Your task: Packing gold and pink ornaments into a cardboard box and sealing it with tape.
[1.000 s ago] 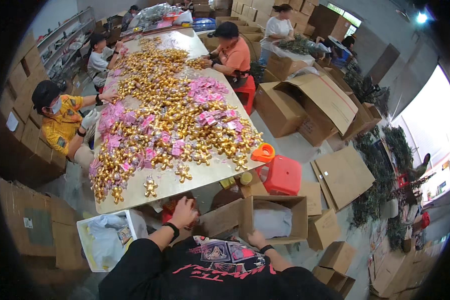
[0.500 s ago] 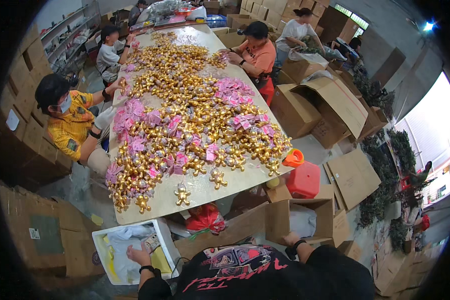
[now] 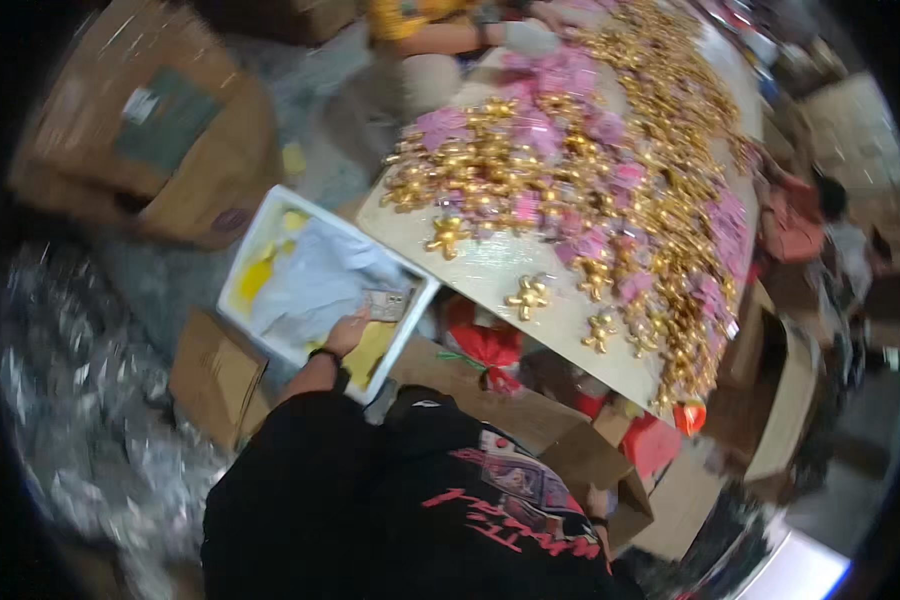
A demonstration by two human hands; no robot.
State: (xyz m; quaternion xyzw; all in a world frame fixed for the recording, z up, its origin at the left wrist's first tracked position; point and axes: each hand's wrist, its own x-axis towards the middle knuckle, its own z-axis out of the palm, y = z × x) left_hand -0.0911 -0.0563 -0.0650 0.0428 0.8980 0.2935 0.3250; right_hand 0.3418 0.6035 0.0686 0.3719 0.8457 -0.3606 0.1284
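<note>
My left hand reaches into a white foam box below the table's near corner. Its fingertips are at a small printed pack, grey-brown and flat-sided; blur hides whether they grip it. A crumpled pale plastic bag fills much of the foam box, with yellow pieces beside it. My right hand is low on the right, at an open cardboard box. It is blurred and partly hidden, so its fingers cannot be made out.
Gold bear-shaped figures with pink tags cover the table. A red bag and red container are below its edge. Clear plastic and a large carton lie left. Co-workers, one in yellow, stand around the table.
My view has swung down and left, so the foam box now appears nearer the middle and the table is tilted. My left hand is still in the foam box beside the printed pack.
</note>
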